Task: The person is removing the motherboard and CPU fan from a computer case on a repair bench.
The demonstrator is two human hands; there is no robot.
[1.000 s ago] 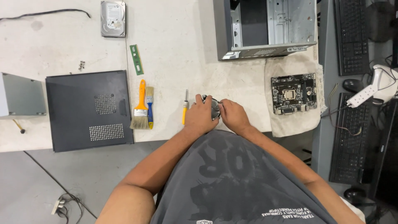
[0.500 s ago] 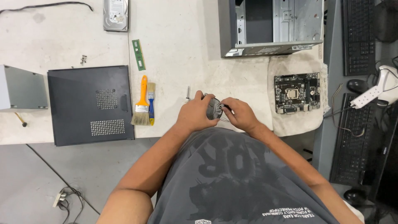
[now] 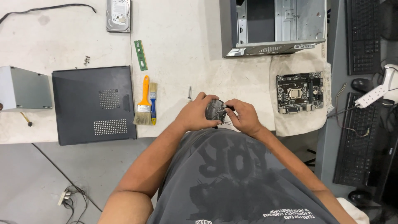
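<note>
A small round cooler fan with a dark finned heatsink (image 3: 215,111) is held over the near edge of the white table (image 3: 182,49). My left hand (image 3: 193,115) grips its left side, and my right hand (image 3: 244,117) pinches its right side, where thin wires hang down. A screwdriver (image 3: 189,93), mostly hidden behind my left hand, lies on the table just beyond the fan. A motherboard (image 3: 299,92) rests on a cloth (image 3: 302,120) to the right of my hands.
An open computer case (image 3: 273,25) stands at the back right. On the left lie a dark side panel (image 3: 94,104), two paintbrushes (image 3: 146,101), a memory stick (image 3: 141,55), a hard drive (image 3: 118,15), loose screws (image 3: 86,60) and a grey box (image 3: 24,88). Keyboards (image 3: 357,141) and a power strip (image 3: 371,96) sit at far right.
The fan has been turned in my hands, so its round finned face now shows. My hands have stayed at the table's near edge; the camera shifted slightly.
</note>
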